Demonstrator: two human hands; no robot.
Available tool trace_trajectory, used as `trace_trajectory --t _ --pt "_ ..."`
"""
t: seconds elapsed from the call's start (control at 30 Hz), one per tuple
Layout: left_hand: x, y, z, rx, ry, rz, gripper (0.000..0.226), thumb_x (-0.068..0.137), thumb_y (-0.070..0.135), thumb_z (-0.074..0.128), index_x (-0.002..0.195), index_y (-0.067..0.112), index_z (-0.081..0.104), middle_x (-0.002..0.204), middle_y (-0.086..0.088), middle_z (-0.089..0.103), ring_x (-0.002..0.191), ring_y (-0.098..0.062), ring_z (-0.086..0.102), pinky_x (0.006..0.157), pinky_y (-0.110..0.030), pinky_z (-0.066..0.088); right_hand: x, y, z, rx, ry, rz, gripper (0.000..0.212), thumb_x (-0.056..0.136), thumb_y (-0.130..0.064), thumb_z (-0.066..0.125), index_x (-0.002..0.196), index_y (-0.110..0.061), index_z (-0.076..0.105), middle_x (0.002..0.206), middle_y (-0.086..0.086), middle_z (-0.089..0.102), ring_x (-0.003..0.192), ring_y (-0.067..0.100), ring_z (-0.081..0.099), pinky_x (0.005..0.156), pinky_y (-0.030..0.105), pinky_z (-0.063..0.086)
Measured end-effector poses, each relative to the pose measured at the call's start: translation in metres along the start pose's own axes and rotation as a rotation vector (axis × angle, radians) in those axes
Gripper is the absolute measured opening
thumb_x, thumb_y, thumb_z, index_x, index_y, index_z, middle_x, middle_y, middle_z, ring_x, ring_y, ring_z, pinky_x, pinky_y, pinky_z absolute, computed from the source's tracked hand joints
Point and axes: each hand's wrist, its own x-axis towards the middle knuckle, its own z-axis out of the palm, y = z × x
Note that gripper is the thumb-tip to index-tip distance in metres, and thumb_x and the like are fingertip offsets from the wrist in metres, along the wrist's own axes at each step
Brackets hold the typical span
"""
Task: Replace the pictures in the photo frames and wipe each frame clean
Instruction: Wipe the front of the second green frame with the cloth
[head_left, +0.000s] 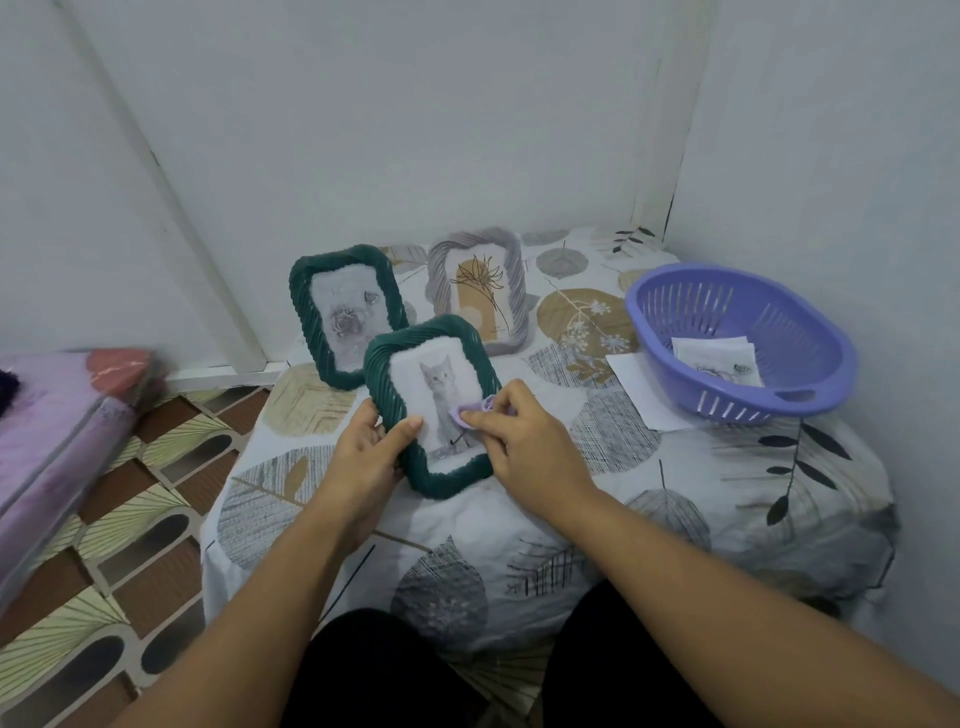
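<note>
Head cam shows the left hand (363, 457) gripping the dark green ribbed cat-picture frame (431, 405) over the leaf-print tablecloth (675, 467), while the right hand (524, 441) pinches a small lilac cloth (470, 413) against its glass.

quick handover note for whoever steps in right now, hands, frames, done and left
Left hand grips the green cat frame by its left edge, tilted above the table.
Right hand pinches a lilac cloth against that frame's front: wiping is under way.
Green rose frame and grey flower frame stand behind; whether they are wiped cannot be told.
Purple basket holds loose prints.
Left: finish this wipe, stand the frame up.
</note>
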Motion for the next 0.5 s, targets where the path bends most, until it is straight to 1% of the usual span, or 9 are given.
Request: trace_trajectory --t 0.07,0.17,0.23,0.3,0.33,0.37,0.43,0.5 --pt "-0.0005 -0.0001 0.0008 0.005 0.0 -0.001 0.037 0.104 0.005 0.056 0.139 0.017 0.053 0.127 -0.013 0.073 0.119 -0.034 0.069 0.108 -0.059 0.049 -0.0009 -0.0003 -0.0008 -0.007 -0.003 -0.01 0.029 0.101 -0.032 0.054 0.115 -0.022 0.077 0.097 -0.011 0.039 0.085 -0.01 0.034 0.063 0.022 0.048" --pt "-0.0011 0.0014 0.0019 0.009 -0.004 -0.005 0.037 0.104 0.005 0.056 0.139 0.018 0.053 0.127 -0.012 0.073 0.118 -0.033 0.069 0.108 -0.058 0.049 0.0012 0.004 -0.0012 -0.012 0.031 0.021 0.02 0.099 -0.022 0.064 0.114 -0.02 0.078 0.097 -0.01 0.042 0.087 -0.011 0.037 0.063 0.02 0.049" --pt "-0.0007 0.001 0.0011 0.007 -0.003 -0.005 0.037 0.104 0.004 0.055 0.139 0.017 0.053 0.127 -0.013 0.072 0.119 -0.034 0.069 0.108 -0.059 0.049 -0.0004 0.0027 0.0005 -0.026 0.035 0.026 0.018 0.098 -0.019 0.068 0.113 -0.019 0.078 0.097 -0.009 0.044 0.088 -0.012 0.036 0.063 0.013 0.043" --pt "-0.0001 0.0 0.0002 -0.001 -0.002 -0.007 0.038 0.104 0.004 0.055 0.14 0.017 0.052 0.129 -0.014 0.072 0.12 -0.035 0.068 0.109 -0.06 0.047 -0.0057 0.0 0.0034 -0.047 -0.007 -0.018 0.019 0.097 -0.018 0.069 0.114 -0.018 0.078 0.098 -0.007 0.046 0.088 -0.012 0.034 0.064 0.007 0.036" --pt "0.0 -0.0001 0.0 -0.005 -0.005 -0.007 0.038 0.105 0.004 0.055 0.14 0.017 0.052 0.129 -0.014 0.071 0.121 -0.035 0.068 0.109 -0.06 0.047 -0.0075 0.0006 0.0043 -0.048 -0.023 -0.029 0.02 0.097 -0.019 0.069 0.115 -0.019 0.077 0.098 -0.007 0.046 0.085 -0.009 0.036 0.063 0.009 0.038" --pt "0.0 0.0 0.0002 -0.007 -0.008 -0.007 0.038 0.105 0.004 0.055 0.14 0.017 0.052 0.13 -0.014 0.071 0.121 -0.035 0.068 0.11 -0.06 0.047 -0.0073 0.0024 0.0038 -0.042 -0.021 -0.015 0.021 0.098 -0.02 0.068 0.117 -0.021 0.077 0.099 -0.007 0.047 0.081 -0.005 0.04 0.062 0.014 0.044" --pt "-0.0002 0.001 0.001 -0.003 -0.01 -0.006 0.038 0.104 0.004 0.055 0.14 0.016 0.052 0.129 -0.014 0.071 0.121 -0.035 0.068 0.11 -0.059 0.047 -0.0035 0.0071 0.0031 -0.031 0.023 0.055 0.02 0.1 -0.025 0.066 0.118 -0.024 0.076 0.097 -0.007 0.045 0.075 0.006 0.049 0.06 0.028 0.054" --pt "-0.001 0.0015 0.0016 -0.002 -0.01 -0.005 0.038 0.104 0.003 0.055 0.14 0.015 0.052 0.129 -0.015 0.071 0.121 -0.035 0.068 0.109 -0.06 0.047 -0.0038 0.007 0.0052 -0.034 0.028 0.074 0.021 0.102 -0.026 0.062 0.118 -0.022 0.075 0.097 -0.007 0.043 0.074 0.012 0.053 0.06 0.035 0.055"
